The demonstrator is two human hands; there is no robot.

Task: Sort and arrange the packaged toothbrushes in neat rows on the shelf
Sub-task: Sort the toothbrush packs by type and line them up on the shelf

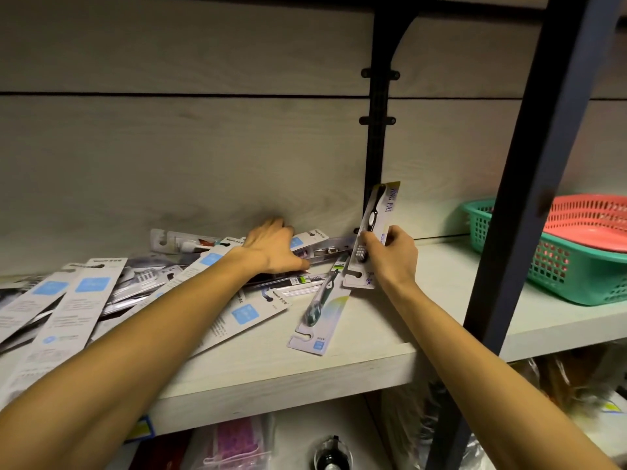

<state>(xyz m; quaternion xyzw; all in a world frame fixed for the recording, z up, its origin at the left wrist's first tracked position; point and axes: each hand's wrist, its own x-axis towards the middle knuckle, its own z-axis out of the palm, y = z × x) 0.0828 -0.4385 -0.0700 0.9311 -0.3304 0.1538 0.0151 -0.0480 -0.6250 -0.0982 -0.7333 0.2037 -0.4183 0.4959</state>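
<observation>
Head view:
Shelf (pixel 390 334): pale wood-grain board with a matching back wall; a black bracket (pixel 376 147) runs up the wall and a dark post (pixel 529 184) stands in front at the right.
Pile (pixel 112 293): many carded toothbrush packs lie jumbled and overlapping on the left half of the shelf, most with the printed back up.
Loose pack (pixel 320 310): lies flat at the pile's right edge, tilted, brush side up, near the shelf front.
Left hand (pixel 271 249): reaches to the back of the pile, palm down, fingers spread fairly straight and pressing on the packs by the wall; its grip is released.
Right hand (pixel 395 256): its grip grasps one pack by the lower edge, thumb and fingers curled round the card.
Held pack (pixel 373 228): stands nearly upright, tilted a little right, beside the bracket, with its hang-hole end down at the shelf; whether it touches the board I cannot tell.
Baskets: a green basket (pixel 559 266) holds a red basket (pixel 590 222), on the shelf at far right, well apart from the pile.
</observation>
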